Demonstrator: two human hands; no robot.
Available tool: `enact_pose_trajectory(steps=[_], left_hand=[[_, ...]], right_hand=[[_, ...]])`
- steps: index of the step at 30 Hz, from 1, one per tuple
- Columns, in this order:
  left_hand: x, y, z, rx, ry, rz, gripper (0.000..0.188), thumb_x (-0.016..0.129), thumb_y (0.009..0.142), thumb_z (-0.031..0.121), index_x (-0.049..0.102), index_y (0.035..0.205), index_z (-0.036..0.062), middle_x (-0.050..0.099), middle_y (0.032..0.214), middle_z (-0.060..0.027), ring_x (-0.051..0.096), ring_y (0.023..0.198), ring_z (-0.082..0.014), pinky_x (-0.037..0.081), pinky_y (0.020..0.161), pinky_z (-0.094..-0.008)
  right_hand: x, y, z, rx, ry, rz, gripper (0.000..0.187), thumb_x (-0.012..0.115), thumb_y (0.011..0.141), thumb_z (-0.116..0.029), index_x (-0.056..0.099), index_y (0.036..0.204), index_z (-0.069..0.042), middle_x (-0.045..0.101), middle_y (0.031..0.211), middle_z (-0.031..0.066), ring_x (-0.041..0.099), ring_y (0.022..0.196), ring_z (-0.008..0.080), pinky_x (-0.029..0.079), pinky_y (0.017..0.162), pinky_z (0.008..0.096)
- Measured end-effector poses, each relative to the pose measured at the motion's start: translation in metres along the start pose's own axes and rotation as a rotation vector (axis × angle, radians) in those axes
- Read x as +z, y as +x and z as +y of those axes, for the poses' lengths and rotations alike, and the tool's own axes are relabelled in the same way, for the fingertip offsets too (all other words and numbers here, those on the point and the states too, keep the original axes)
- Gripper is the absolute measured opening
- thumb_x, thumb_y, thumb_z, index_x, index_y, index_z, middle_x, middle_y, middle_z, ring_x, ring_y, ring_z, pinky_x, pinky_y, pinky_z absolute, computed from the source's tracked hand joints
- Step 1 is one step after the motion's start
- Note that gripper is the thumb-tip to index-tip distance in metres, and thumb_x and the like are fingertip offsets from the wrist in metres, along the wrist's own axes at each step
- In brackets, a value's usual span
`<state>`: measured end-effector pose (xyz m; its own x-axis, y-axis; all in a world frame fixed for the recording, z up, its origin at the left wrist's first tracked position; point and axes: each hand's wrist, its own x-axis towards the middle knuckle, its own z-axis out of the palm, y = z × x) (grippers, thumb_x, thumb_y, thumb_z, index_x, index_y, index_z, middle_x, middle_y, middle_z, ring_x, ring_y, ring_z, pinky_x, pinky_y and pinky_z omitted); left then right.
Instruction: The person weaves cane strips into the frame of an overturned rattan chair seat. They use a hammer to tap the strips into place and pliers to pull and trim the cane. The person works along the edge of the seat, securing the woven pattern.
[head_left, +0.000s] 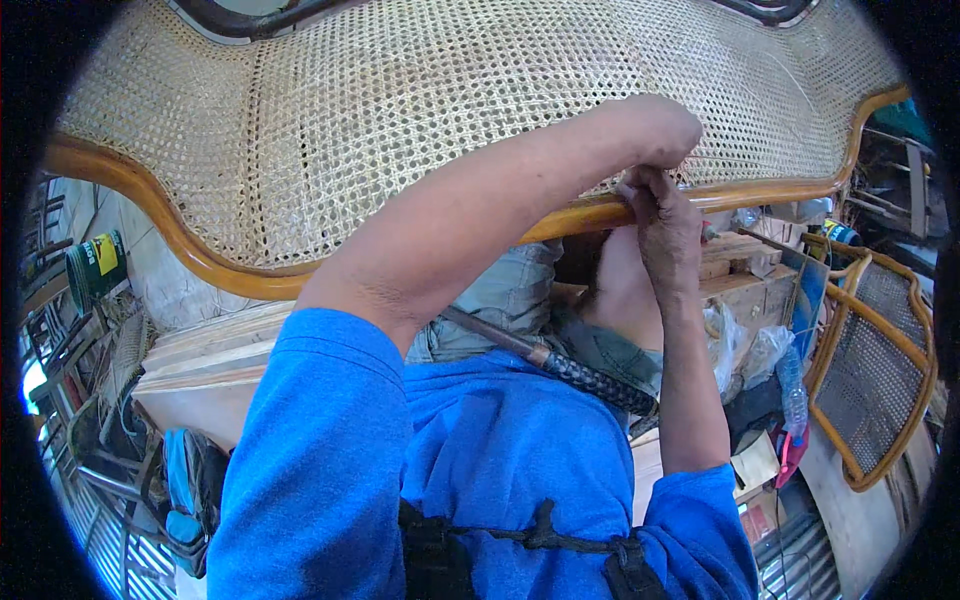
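A large panel of woven cane webbing [430,110] spreads in front of me, edged by a curved, varnished wooden frame [215,270]. My left arm reaches across to the right, and my left hand [662,130] bends down over the cane close to the frame's near edge. Its fingers are hidden behind the hand. Just below it, my right hand [668,215] comes up against the frame from the near side, with its fingers closed together. Whatever lies between those fingers is too small or hidden to make out. The two hands almost meet.
A rod with a dark patterned grip [600,385] lies across my lap. Wooden boards [200,365] are stacked at left. On the right are a wooden box [750,300], plastic bags [765,350], a clear bottle [792,390] and a smaller cane-panelled frame [870,370]. A backpack [190,490] sits lower left.
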<state>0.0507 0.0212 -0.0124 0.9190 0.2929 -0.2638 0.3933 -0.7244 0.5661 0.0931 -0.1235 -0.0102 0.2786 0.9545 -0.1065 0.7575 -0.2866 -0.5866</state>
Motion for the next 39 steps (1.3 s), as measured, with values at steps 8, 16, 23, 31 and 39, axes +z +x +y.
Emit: enact_pose_trajectory(steps=[8,16,23,31,39], left_hand=[[0.004,0.006,-0.009,0.02,-0.077,0.014,0.02,0.06,0.069,0.009,0.069,0.085,0.0025,0.066,0.087,-0.0168,0.064,0.079,-0.0314,0.05,0.069,-0.0398],[0.004,0.009,-0.008,0.034,-0.083,-0.008,0.021,0.059,0.069,0.008,0.069,0.087,0.0028,0.066,0.088,-0.017,0.064,0.079,-0.0311,0.05,0.069,-0.0399],[0.009,0.015,-0.012,0.062,-0.043,0.002,0.022,0.058,0.069,0.008,0.069,0.087,0.0018,0.066,0.086,-0.0172,0.063,0.077,-0.0315,0.05,0.068,-0.0403],[0.014,0.018,-0.016,0.086,-0.058,0.039,0.02,0.057,0.067,0.01,0.068,0.082,0.0022,0.065,0.081,-0.0179,0.062,0.072,-0.0325,0.049,0.066,-0.0416],[0.025,0.028,-0.027,0.107,-0.096,0.06,0.018,0.057,0.065,0.015,0.066,0.074,0.0021,0.062,0.069,-0.0181,0.056,0.058,-0.0317,0.045,0.058,-0.0419]], right_hand=[[-0.002,0.001,0.001,-0.084,-0.134,-0.022,0.016,0.056,0.087,-0.021,0.059,0.1,-0.014,0.064,0.09,0.0127,0.062,0.083,0.0323,0.048,0.068,0.0406],[0.0,-0.001,0.011,-0.072,-0.019,0.038,0.015,0.059,0.085,-0.021,0.06,0.098,-0.014,0.065,0.088,0.0099,0.063,0.082,0.0289,0.049,0.068,0.0377],[0.005,-0.005,0.01,-0.075,-0.094,0.079,0.014,0.058,0.085,-0.023,0.06,0.097,-0.015,0.066,0.089,0.007,0.064,0.081,0.0273,0.049,0.066,0.0361],[0.006,-0.005,0.008,-0.105,-0.124,0.095,0.014,0.057,0.086,-0.022,0.061,0.097,-0.017,0.065,0.088,0.0058,0.064,0.079,0.0265,0.05,0.063,0.0354],[0.007,-0.007,0.005,-0.286,-0.215,0.16,0.011,0.059,0.084,-0.021,0.063,0.093,-0.016,0.065,0.087,0.0055,0.064,0.075,0.0264,0.05,0.058,0.0343]])
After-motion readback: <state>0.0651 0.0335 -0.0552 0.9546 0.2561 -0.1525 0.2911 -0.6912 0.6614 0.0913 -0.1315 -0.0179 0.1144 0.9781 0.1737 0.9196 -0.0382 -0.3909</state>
